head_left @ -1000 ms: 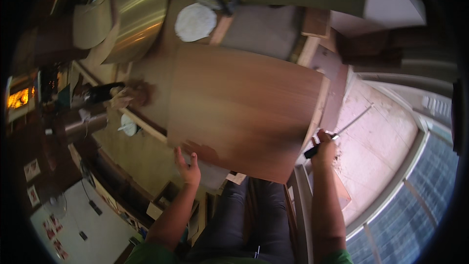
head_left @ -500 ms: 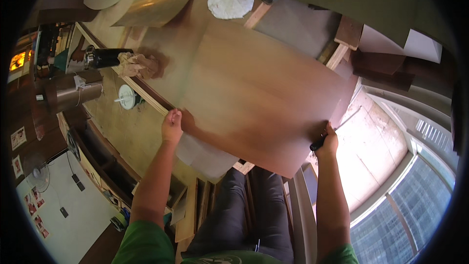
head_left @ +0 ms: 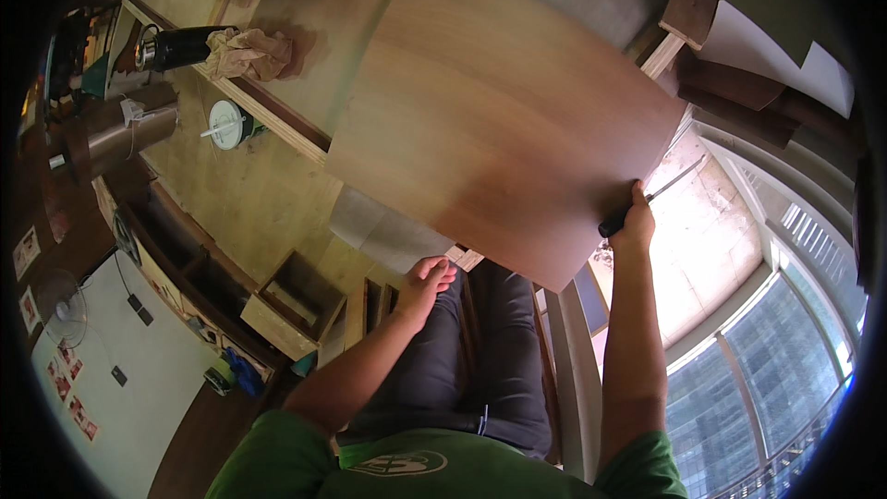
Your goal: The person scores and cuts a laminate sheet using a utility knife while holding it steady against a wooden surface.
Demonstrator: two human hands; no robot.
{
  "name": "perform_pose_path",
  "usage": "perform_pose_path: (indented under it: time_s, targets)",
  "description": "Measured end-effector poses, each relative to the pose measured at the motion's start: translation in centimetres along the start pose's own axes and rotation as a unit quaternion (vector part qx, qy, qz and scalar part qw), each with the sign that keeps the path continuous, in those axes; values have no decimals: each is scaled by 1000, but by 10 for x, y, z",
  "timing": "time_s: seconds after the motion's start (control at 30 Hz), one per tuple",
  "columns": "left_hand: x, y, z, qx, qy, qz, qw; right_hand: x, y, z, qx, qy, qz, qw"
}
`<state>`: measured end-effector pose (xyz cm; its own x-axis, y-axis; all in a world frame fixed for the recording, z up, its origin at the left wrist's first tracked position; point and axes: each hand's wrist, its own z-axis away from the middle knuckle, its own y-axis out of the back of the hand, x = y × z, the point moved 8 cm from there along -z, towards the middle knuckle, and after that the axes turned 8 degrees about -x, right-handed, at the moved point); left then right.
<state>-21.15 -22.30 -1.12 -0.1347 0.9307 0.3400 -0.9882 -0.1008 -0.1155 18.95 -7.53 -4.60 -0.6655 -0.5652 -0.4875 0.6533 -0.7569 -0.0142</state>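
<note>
A wood-grain sheet [head_left: 504, 115] lies over the timber frame [head_left: 268, 125] in front of me. My right hand [head_left: 633, 222] is closed on a black-handled tool with a long thin metal blade [head_left: 674, 177], against the sheet's right edge. My left hand [head_left: 425, 282] is below the sheet's near edge, beside a short wood strip [head_left: 465, 256], with loosely bent fingers and nothing visible in it. A grey sheet [head_left: 370, 226] shows under the wood-grain one. A black flask [head_left: 171, 49] and crumpled brown paper [head_left: 245, 54] rest at the frame's left.
A white-lidded tub [head_left: 226, 125] stands below the frame at left. Wooden boxes [head_left: 286, 296] and a curved cabinet [head_left: 162, 212] are at lower left. Dark offcuts [head_left: 730, 102] lie upper right, above a bright tiled floor [head_left: 702, 231] beside windows [head_left: 730, 407].
My left hand has left the sheet's left near corner and moved right and back toward my body. My right hand still grips the tool. The view has shifted, moving the sheet upward in frame.
</note>
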Motion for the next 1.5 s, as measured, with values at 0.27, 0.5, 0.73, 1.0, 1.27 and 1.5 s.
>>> perform_pose_path:
  time_s: [0.27,0.5,0.73,1.0,1.27,1.5]
  targets:
    - [27,-33,-34,-79,0,346,935,-15,1,55,-32,36,-39,998]
    - [58,-12,-18,-155,-76,399,901,-25,-1,110,-58,63,54,995]
    - [126,-6,44,-120,-125,342,924,2,-6,116,-91,19,-30,995]
    - [169,8,107,-88,-182,259,944,41,28,129,-38,-40,-36,998]
    - [215,63,177,-185,-227,133,947,-25,74,100,-9,92,78,993]
    - [241,21,189,-93,-171,20,981,4,10,60,-103,0,60,993]
